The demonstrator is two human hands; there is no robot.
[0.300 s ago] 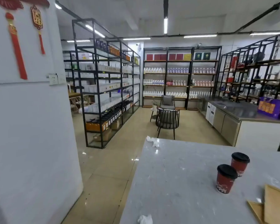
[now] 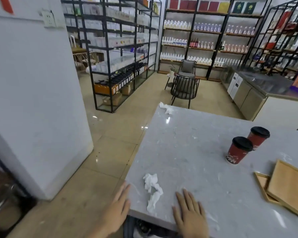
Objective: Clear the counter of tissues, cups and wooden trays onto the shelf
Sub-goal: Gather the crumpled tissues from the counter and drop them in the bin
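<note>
Beige tiled floor (image 2: 110, 134), white pillar (image 2: 33, 100), black metal shelving (image 2: 120, 54), two grey chairs (image 2: 185, 85).

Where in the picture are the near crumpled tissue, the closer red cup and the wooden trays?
Near crumpled tissue (image 2: 152, 191): head view, on the middle of the white wad.
Closer red cup (image 2: 236, 154): head view, on its red side wall.
Wooden trays (image 2: 290, 185): head view, on the flat inside of the top tray.
</note>
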